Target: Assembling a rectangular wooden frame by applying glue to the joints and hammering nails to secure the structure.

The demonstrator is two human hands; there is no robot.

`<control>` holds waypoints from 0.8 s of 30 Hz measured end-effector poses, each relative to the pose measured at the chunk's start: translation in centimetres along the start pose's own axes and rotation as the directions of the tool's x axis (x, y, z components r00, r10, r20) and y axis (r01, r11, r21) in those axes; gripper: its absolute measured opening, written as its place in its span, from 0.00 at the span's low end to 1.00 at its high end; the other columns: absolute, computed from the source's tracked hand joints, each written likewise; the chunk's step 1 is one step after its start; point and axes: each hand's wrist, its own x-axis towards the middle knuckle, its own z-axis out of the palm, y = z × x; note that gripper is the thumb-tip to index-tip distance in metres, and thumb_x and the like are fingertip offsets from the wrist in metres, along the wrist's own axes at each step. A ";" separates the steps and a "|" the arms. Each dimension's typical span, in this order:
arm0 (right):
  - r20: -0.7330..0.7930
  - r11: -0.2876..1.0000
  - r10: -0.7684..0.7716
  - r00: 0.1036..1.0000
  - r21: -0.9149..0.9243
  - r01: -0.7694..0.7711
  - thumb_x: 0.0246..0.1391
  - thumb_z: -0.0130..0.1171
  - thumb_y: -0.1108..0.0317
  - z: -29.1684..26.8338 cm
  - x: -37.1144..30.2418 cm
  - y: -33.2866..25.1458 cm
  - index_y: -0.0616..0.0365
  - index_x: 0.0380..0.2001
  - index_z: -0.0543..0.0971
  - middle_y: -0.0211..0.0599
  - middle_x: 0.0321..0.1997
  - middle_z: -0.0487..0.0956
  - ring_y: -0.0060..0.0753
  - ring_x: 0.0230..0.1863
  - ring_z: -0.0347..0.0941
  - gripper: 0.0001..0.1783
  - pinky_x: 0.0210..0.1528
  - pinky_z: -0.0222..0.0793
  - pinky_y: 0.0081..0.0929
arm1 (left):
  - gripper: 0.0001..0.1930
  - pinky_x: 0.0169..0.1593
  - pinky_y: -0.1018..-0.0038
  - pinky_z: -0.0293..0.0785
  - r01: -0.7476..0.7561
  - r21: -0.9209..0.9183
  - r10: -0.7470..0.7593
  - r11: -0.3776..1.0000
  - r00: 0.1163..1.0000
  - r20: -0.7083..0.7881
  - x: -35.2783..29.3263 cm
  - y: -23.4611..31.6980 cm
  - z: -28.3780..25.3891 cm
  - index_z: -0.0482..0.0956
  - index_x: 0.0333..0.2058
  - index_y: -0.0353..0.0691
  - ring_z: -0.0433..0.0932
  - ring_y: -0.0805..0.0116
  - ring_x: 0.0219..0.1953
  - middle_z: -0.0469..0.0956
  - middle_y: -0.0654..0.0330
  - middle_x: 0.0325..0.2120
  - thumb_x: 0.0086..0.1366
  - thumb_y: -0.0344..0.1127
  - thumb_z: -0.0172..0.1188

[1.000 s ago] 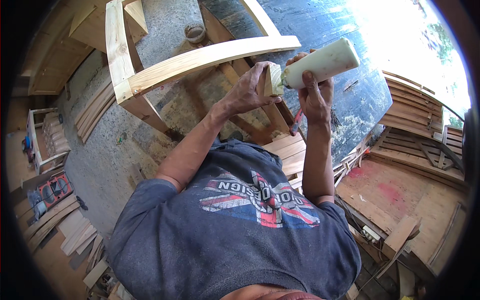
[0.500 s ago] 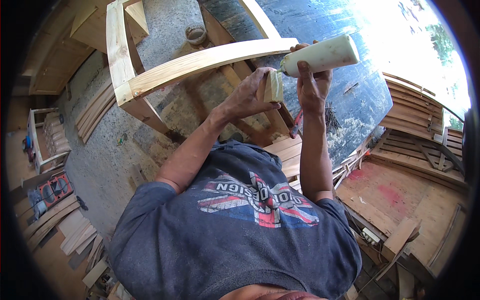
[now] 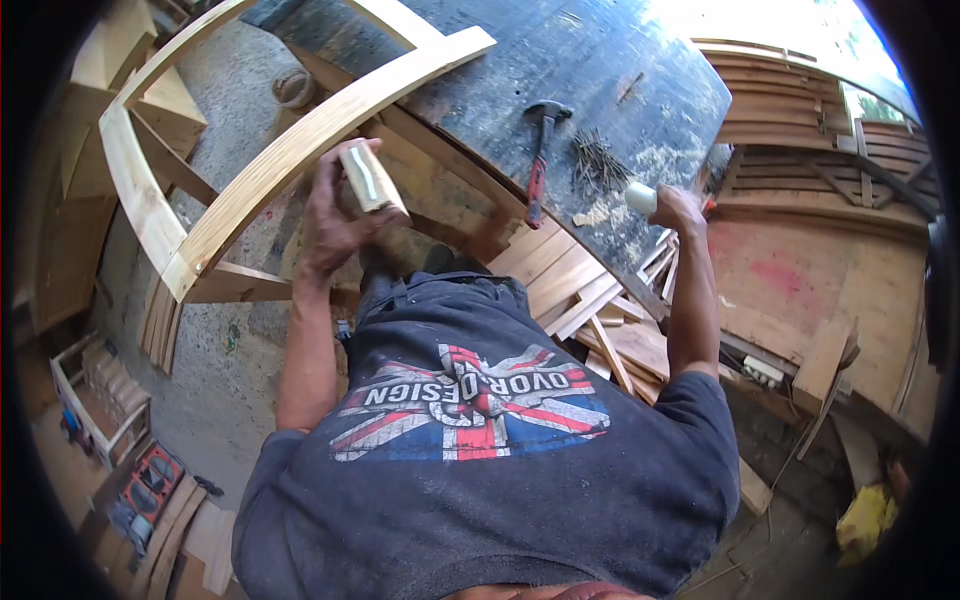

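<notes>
Left hand [image 3: 333,222] pinches a pale wooden block [image 3: 382,186] (white stripe [image 3: 366,174] along its face) beside a curved pale-wood frame [image 3: 325,125]; right hand [image 3: 682,208] grips a white cylindrical bottle [image 3: 640,197] at the right edge of a dark tabletop [image 3: 470,115].

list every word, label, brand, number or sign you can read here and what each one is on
Dark grey short-sleeved T-shirt: pale capital letters across a red, white and blue flag print, upside down in this view; wording not copied here.
White cylindrical bottle in the right hand: partly covered, no lettering readable.
Claw hammer with red-and-black handle: any marking is too small to read.
</notes>
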 end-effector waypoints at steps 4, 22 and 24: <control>0.252 0.973 0.040 0.967 -0.228 0.019 0.32 0.78 0.55 4.4 3.6 2.6 0.52 0.37 0.86 0.40 0.39 0.85 0.41 0.43 0.83 0.25 0.44 0.78 0.40 | 0.42 0.67 0.64 0.64 0.054 -0.089 -0.054 0.995 0.999 0.007 -0.6 -0.6 -0.9 0.60 0.63 0.38 0.66 0.60 0.63 0.67 0.52 0.61 0.52 0.31 0.75; -0.282 0.928 -0.305 0.910 0.128 0.350 0.53 0.67 0.55 -9.8 7.5 -11.1 0.61 0.58 0.73 0.55 0.54 0.78 0.53 0.52 0.76 0.33 0.55 0.70 0.42 | 0.55 0.64 0.58 0.59 0.280 0.169 -0.182 0.945 0.879 -0.441 -7.9 -3.3 -6.0 0.64 0.61 0.38 0.62 0.48 0.58 0.63 0.49 0.54 0.43 0.71 0.69; -0.447 0.754 -0.355 0.821 0.384 0.534 0.57 0.64 0.54 -12.3 10.1 -16.4 0.60 0.58 0.74 0.54 0.53 0.78 0.48 0.51 0.77 0.30 0.53 0.71 0.40 | 0.56 0.64 0.58 0.60 0.314 0.192 -0.184 0.930 0.847 -0.499 -8.5 -3.7 -6.6 0.64 0.61 0.38 0.64 0.50 0.58 0.66 0.48 0.54 0.40 0.71 0.72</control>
